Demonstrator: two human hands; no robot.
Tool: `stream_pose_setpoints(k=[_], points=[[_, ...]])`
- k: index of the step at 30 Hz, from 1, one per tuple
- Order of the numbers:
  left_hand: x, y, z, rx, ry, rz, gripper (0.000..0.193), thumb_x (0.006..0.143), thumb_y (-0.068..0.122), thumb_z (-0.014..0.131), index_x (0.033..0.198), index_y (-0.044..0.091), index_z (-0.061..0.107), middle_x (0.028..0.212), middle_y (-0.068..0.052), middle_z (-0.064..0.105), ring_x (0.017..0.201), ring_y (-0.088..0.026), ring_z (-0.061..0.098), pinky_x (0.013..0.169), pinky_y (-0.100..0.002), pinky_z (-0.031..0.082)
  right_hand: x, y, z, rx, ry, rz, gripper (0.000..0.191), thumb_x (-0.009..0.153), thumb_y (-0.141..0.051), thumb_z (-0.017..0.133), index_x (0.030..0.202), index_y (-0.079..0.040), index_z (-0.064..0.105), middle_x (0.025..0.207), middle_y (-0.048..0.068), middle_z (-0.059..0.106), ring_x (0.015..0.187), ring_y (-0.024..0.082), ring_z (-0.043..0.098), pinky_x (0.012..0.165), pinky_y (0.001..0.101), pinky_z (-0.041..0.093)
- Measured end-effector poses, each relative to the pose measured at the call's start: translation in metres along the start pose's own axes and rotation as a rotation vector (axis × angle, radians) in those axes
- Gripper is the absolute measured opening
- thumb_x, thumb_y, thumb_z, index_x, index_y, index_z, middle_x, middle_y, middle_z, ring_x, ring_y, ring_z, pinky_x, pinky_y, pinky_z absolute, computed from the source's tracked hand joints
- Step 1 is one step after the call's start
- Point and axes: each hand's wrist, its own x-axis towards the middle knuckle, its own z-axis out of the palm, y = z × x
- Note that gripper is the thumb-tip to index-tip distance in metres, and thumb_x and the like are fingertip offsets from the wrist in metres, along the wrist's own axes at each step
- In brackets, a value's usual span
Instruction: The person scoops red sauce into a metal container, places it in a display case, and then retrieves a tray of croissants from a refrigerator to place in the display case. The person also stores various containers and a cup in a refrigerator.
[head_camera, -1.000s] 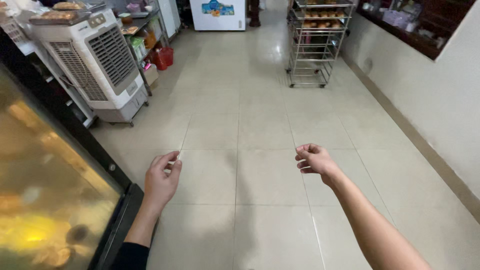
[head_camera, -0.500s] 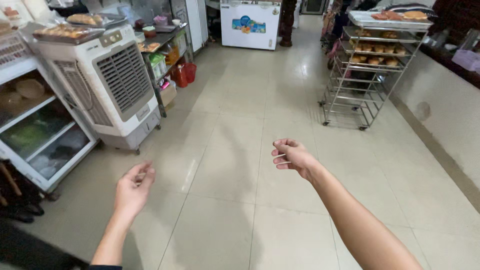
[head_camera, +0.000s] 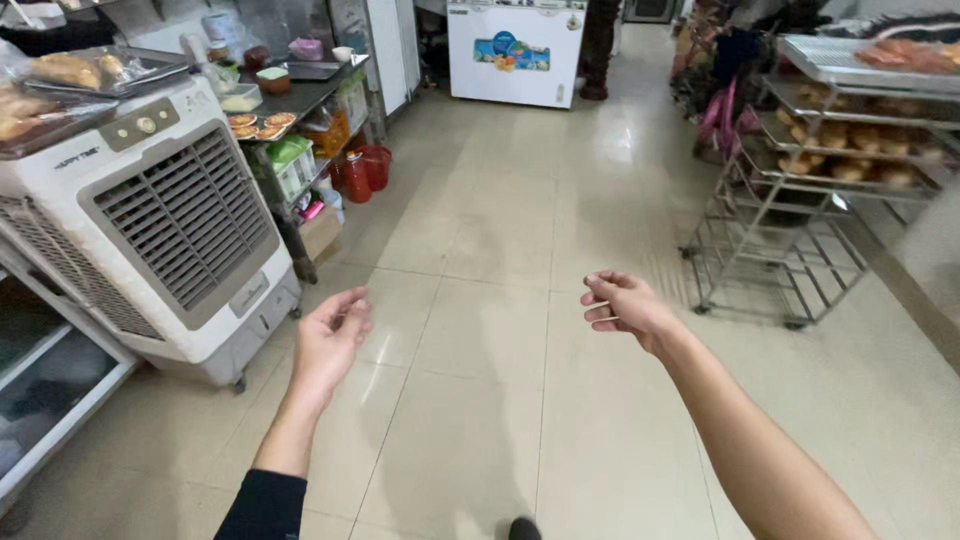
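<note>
**Both hands empty, held out over open tile floor**

Left hand (head_camera: 328, 345) out in front, forearm running up and slightly right from the dark sleeve (head_camera: 265, 505); fingers loosely spread and pointing up-right, palm half open, nothing in it. Right hand (head_camera: 622, 305) at about the same height, forearm coming in from the lower right, long axis pointing up-left; fingers curled in toward the palm, loose fist, nothing visibly held. Hands well apart, neither touching anything.

Nearest to the left hand: white air cooler (head_camera: 165, 225) on casters, just to its left, grille facing the floor space. Trays of baked goods (head_camera: 85, 70) sit on top of it. Nearest to the right hand: wire rack trolley (head_camera: 800, 220) with pastry trays, off to its right. Between cooler and trolley the tiled floor (head_camera: 490, 330) gives wide room ahead, running to a white chest freezer (head_camera: 515, 50) at the far end. Cluttered steel table (head_camera: 300, 100) behind the cooler, red containers (head_camera: 365, 170) beneath it.
</note>
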Motion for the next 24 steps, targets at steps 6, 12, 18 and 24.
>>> stream_pose_setpoints(k=[6,12,18,24], points=[[0.245,-0.034,0.058,0.080,0.096,0.099,0.037,0.098,0.025,0.066,0.130,0.007,0.070,0.098,-0.004,0.075,0.080,-0.011,0.067,0.070,-0.026,0.053,0.267,-0.089,0.022,-0.031,-0.106,0.000,0.036,0.101,-0.033,0.056,0.127,-0.008,0.063,0.101,0.004,0.067,0.085,0.015,0.067,0.078,0.0325,0.060],[0.383,-0.078,0.023,0.073,0.213,0.019,0.038,0.096,0.025,0.067,0.130,0.008,0.068,0.102,-0.002,0.074,0.077,-0.011,0.066,0.070,-0.026,0.053,0.457,-0.165,0.109,-0.019,-0.261,-0.015,0.034,0.099,-0.035,0.058,0.120,-0.010,0.063,0.102,0.004,0.068,0.087,0.016,0.069,0.078,0.0333,0.061],[0.592,-0.138,-0.010,0.002,0.334,-0.112,0.036,0.097,0.021,0.068,0.129,0.005,0.071,0.094,-0.006,0.073,0.073,-0.010,0.063,0.064,-0.026,0.050,0.676,-0.226,0.200,-0.017,-0.385,-0.041,0.031,0.098,-0.036,0.062,0.114,-0.009,0.062,0.100,0.004,0.068,0.085,0.015,0.068,0.077,0.0331,0.060],[0.839,-0.162,0.002,-0.077,0.315,-0.101,0.032,0.097,0.020,0.064,0.125,0.006,0.070,0.090,0.000,0.073,0.070,-0.008,0.062,0.062,-0.024,0.050,0.873,-0.303,0.240,-0.025,-0.347,-0.006,0.032,0.099,-0.035,0.061,0.118,-0.009,0.062,0.101,0.004,0.067,0.084,0.016,0.066,0.078,0.0351,0.058]])
